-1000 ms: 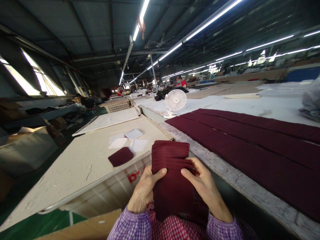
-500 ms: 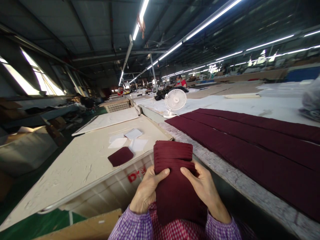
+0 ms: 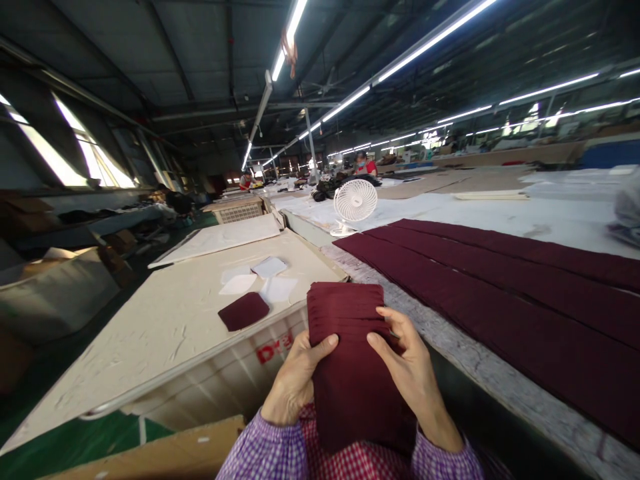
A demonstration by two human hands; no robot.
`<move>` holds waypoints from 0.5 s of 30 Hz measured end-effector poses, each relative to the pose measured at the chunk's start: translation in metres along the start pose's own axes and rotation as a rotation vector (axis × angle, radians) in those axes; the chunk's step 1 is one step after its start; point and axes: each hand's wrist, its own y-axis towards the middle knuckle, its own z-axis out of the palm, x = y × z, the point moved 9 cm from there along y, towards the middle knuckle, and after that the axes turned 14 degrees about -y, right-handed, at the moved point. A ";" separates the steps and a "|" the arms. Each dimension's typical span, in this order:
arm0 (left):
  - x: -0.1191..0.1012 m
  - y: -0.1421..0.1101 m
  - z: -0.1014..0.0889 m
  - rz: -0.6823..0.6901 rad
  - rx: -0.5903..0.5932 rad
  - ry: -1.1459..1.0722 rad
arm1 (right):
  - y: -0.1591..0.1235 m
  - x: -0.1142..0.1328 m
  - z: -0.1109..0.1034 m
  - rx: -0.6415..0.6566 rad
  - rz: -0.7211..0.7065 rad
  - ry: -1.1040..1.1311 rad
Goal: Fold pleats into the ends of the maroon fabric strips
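Above the checked apron [image 3: 370, 461], a stack [image 3: 355, 387] of maroon cloth pieces is held between the left hand [image 3: 296, 377] and the right hand [image 3: 411, 367], its upper edges fanned in steps. The likely fault is slippage: uneven thumb pressure could let single layers slide out of line, and a slack right-hand hold could spill pieces from the fanned end. Plies that cling together could also shift as one. The left hand grips the left edge, thumb flat on the front face, fingers mostly hidden behind. The right hand holds the opposite edge, apparently more lightly, thumb tip on the face, forefinger extended higher along the fanned side; its remaining fingers are largely concealed. Both hands angle inward from purple checked sleeves [image 3: 265, 448], wrists below fingertips.
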 end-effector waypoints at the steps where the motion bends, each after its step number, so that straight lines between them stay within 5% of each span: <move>1: 0.000 0.000 0.000 -0.003 0.008 0.005 | 0.000 0.001 -0.001 0.003 -0.007 -0.005; 15: -0.005 -0.004 0.003 -0.045 0.080 0.065 | 0.000 0.000 0.005 0.138 0.033 0.135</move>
